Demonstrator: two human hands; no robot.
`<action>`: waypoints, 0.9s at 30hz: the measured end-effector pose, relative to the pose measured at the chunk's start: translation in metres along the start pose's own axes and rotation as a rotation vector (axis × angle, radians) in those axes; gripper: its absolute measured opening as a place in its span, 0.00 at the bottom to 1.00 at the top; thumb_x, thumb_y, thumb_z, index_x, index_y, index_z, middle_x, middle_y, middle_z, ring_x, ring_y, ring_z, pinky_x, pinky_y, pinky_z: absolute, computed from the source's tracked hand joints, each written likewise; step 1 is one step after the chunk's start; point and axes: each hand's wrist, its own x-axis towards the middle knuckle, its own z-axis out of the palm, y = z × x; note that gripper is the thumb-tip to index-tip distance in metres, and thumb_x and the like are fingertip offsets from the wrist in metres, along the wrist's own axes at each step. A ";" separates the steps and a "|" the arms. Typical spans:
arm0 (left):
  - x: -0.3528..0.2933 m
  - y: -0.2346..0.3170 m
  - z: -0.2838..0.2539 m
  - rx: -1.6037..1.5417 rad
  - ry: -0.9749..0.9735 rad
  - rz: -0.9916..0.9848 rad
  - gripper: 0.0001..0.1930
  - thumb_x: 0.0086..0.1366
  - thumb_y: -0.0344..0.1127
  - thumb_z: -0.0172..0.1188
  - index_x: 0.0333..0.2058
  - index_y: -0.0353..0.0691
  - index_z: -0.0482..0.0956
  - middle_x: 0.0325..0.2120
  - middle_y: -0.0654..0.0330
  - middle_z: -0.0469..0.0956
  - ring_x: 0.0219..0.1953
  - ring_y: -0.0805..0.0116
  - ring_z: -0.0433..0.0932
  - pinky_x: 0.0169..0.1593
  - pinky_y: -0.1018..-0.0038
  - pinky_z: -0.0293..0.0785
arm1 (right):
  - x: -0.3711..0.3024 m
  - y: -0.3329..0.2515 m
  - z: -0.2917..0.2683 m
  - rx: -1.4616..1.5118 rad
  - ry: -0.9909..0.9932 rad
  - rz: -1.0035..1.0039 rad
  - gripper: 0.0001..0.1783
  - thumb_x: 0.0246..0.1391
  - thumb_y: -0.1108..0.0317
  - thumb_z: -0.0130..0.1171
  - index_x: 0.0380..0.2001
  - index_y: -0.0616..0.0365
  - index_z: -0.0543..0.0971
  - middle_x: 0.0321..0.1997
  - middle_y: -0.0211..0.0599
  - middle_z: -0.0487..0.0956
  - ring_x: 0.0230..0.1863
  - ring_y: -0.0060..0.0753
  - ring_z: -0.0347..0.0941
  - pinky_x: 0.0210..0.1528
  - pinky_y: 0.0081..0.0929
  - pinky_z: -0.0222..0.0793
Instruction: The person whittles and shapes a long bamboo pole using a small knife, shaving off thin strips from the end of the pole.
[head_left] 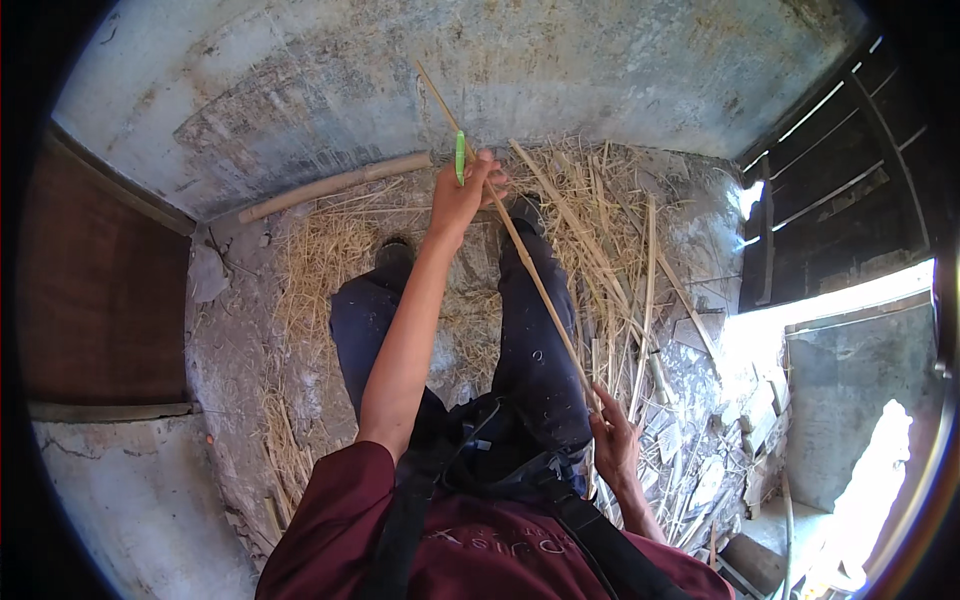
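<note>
A long thin stick [541,287] slants across the front of the person, its far tip up against the view of the stained wall [560,75] and its near end down by the right thigh. The left hand [464,198] reaches out ahead, fingers curled around the stick partway along; a slim bright green object [460,157] stands up at the thumb side of that hand, just beside the stick, and its kind is too small to tell. The right hand [613,437] is close to the body, its thumb and bent fingers gripping the near end of the stick. Below, the person's dark trousers [533,345] show wide apart, with dry straw [325,255] strewn on the floor [235,340] around the feet. A thick pole [335,187] lies along the foot of the wall, left of the left hand. Split strips [648,290] lie loosely over the straw to the right, and broken pieces of rubble [760,420] are scattered farther right, near the bright opening.
</note>
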 end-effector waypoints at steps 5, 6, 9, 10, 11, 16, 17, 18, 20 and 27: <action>-0.012 -0.014 -0.035 0.122 0.063 -0.085 0.39 0.82 0.69 0.39 0.47 0.32 0.80 0.50 0.48 0.84 0.48 0.64 0.86 0.45 0.70 0.88 | 0.023 0.003 0.025 0.064 0.104 -0.123 0.25 0.73 0.69 0.58 0.70 0.51 0.79 0.47 0.59 0.88 0.45 0.40 0.87 0.50 0.35 0.78; -0.018 -0.017 -0.041 0.146 0.030 -0.089 0.36 0.82 0.67 0.41 0.47 0.33 0.79 0.45 0.52 0.83 0.43 0.67 0.83 0.42 0.70 0.83 | 0.026 0.000 0.025 0.058 0.081 -0.075 0.25 0.73 0.69 0.58 0.70 0.50 0.79 0.43 0.55 0.87 0.41 0.36 0.84 0.47 0.34 0.77; -0.039 -0.003 -0.054 0.254 -0.080 -0.077 0.29 0.85 0.61 0.44 0.44 0.36 0.77 0.32 0.62 0.76 0.31 0.75 0.73 0.33 0.71 0.72 | 0.041 -0.014 0.025 0.066 0.025 -0.003 0.26 0.74 0.68 0.58 0.72 0.49 0.77 0.33 0.38 0.81 0.31 0.22 0.74 0.38 0.27 0.72; -0.045 0.006 -0.059 0.312 -0.122 -0.057 0.28 0.85 0.59 0.44 0.41 0.37 0.76 0.29 0.65 0.73 0.30 0.76 0.70 0.32 0.70 0.68 | 0.046 -0.014 0.029 0.084 0.016 -0.027 0.27 0.75 0.66 0.57 0.74 0.50 0.75 0.31 0.30 0.78 0.30 0.18 0.71 0.35 0.24 0.69; -0.052 0.010 -0.063 0.366 -0.163 -0.041 0.26 0.85 0.58 0.45 0.39 0.39 0.74 0.26 0.67 0.69 0.28 0.78 0.67 0.31 0.70 0.65 | 0.049 -0.013 0.031 0.098 0.004 -0.048 0.27 0.76 0.65 0.57 0.75 0.51 0.73 0.29 0.23 0.74 0.28 0.14 0.67 0.31 0.21 0.65; -0.074 0.025 -0.072 0.266 -0.177 -0.099 0.24 0.85 0.53 0.48 0.33 0.41 0.70 0.23 0.70 0.61 0.26 0.77 0.58 0.32 0.70 0.59 | 0.062 -0.035 0.043 0.482 -0.098 -0.006 0.32 0.77 0.64 0.55 0.79 0.55 0.66 0.28 0.16 0.66 0.24 0.11 0.58 0.27 0.16 0.55; -0.076 0.026 -0.076 0.240 -0.189 -0.117 0.24 0.85 0.53 0.48 0.32 0.41 0.69 0.23 0.70 0.60 0.26 0.77 0.57 0.33 0.70 0.58 | 0.064 -0.039 0.045 0.499 -0.112 0.013 0.33 0.77 0.63 0.55 0.80 0.56 0.64 0.29 0.16 0.66 0.24 0.11 0.56 0.27 0.16 0.54; -0.077 0.026 -0.079 0.246 -0.166 -0.128 0.24 0.85 0.53 0.48 0.32 0.41 0.69 0.23 0.69 0.61 0.26 0.76 0.58 0.33 0.70 0.59 | 0.066 -0.042 0.047 0.494 -0.101 0.001 0.33 0.77 0.64 0.55 0.80 0.56 0.64 0.29 0.16 0.66 0.24 0.11 0.57 0.27 0.16 0.54; -0.077 0.023 -0.086 0.259 -0.118 -0.150 0.24 0.85 0.52 0.49 0.32 0.40 0.69 0.23 0.69 0.61 0.27 0.76 0.59 0.34 0.69 0.60 | 0.074 -0.047 0.053 0.485 -0.082 -0.027 0.33 0.77 0.64 0.55 0.80 0.55 0.64 0.29 0.17 0.67 0.24 0.11 0.58 0.27 0.16 0.55; -0.082 0.014 -0.095 0.300 -0.068 -0.060 0.24 0.84 0.52 0.49 0.32 0.39 0.70 0.24 0.67 0.62 0.28 0.75 0.60 0.35 0.68 0.61 | 0.107 -0.081 0.068 0.581 -0.065 -0.066 0.33 0.75 0.69 0.54 0.80 0.54 0.65 0.28 0.17 0.68 0.26 0.12 0.60 0.29 0.15 0.57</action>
